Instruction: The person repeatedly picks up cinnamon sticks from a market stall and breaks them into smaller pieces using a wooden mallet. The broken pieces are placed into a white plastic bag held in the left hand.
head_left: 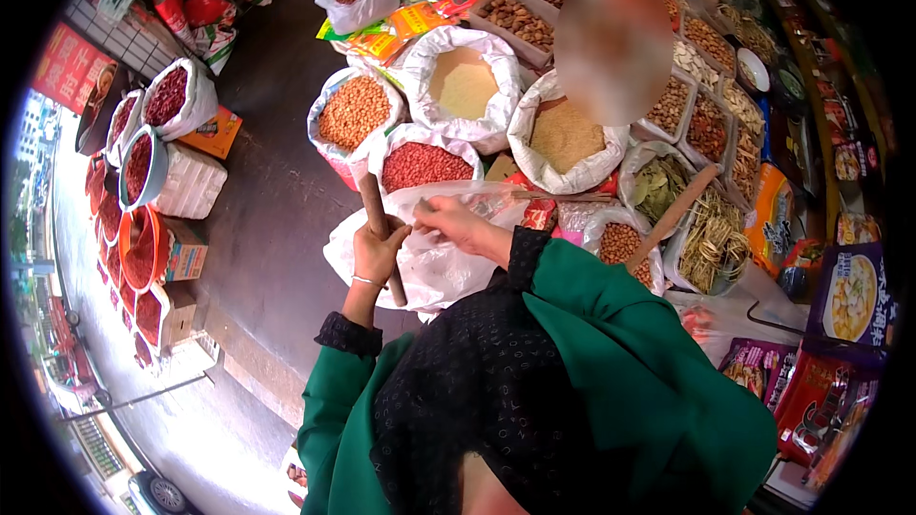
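Note:
My left hand [376,252] is closed around a long brown stick, apparently cassia bark [375,207], held nearly upright. Just right of it, my right hand [455,223] pinches a small grey-brown piece [424,209] between thumb and fingers; what it is cannot be made out. Below both hands spreads a translucent white plastic bag [444,275]. Beyond it stand a sack of red-coated peanuts or beans [428,166] and a sack of tan powder or fine grain [565,136]. Another long brown stick [673,216] leans over the goods at my right.
Sacks of orange kernels [354,113] and pale grain [464,82] stand ahead. Rightward are dried leaves [658,182], brown nuts or beans [624,249] and a bin of dried stalks [715,239]. Across the dark floor, at left, are an orange basin [142,247] and a blue basin [143,166] of red chilli.

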